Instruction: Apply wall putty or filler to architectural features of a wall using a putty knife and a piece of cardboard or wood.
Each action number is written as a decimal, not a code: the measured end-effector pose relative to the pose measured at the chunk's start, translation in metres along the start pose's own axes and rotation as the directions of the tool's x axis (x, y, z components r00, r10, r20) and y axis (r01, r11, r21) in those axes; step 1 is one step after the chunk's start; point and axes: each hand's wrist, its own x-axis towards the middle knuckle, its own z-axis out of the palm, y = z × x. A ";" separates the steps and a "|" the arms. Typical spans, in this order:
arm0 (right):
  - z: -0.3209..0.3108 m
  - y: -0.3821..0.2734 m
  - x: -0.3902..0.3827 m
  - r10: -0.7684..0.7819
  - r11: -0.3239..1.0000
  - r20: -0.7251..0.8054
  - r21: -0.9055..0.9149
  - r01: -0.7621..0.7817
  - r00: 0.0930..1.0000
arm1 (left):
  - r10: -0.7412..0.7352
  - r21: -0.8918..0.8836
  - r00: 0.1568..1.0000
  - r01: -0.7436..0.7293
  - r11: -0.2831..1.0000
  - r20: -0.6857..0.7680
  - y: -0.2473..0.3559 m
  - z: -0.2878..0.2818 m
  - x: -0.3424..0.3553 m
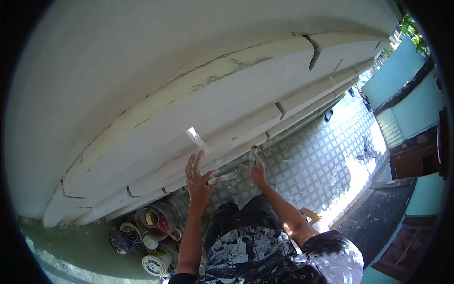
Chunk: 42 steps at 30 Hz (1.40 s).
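Note:
My left hand is smeared with white and raised beside the pale stepped wall moulding. Its fingers point up, while the thumb side grips a putty knife with a whitish blade. My right hand, also whitened, is closed on a small grey-white smeared tool whose exact kind I cannot make out. Above my left fingertips, a bright strip shows against the wall; whether it is light or an object I cannot tell. Dark grooves cut across the moulding bands.
Buckets and tubs stand at lower left: a large grey bucket with a yellow and a red item in it, and a white tub. A tiled floor runs right, with a dark shoe near the wall. Opposite is a turquoise wall.

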 end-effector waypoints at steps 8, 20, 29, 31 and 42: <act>0.023 0.012 0.052 0.393 0.758 -0.062 0.587 -0.285 0.918 | -0.006 -0.035 1.000 0.007 0.999 0.024 0.004 0.008 0.004; -0.049 -0.014 0.045 0.325 0.417 0.469 0.708 -0.570 0.821 | -0.030 -0.017 0.998 0.029 0.999 -0.063 -0.005 0.028 -0.004; -0.090 -0.011 0.139 0.355 0.902 -0.303 0.359 -0.239 0.884 | -0.063 -0.025 0.972 0.059 0.998 -0.226 0.021 0.049 0.006; -0.095 -0.001 0.138 0.367 0.925 -0.274 0.210 -0.317 0.889 | -0.054 -0.004 0.960 0.055 0.998 -0.276 0.031 0.059 0.013; -0.196 0.093 0.161 0.434 0.447 0.188 0.804 -0.391 0.881 | -0.075 0.021 0.908 0.092 0.996 -0.413 0.020 0.076 0.006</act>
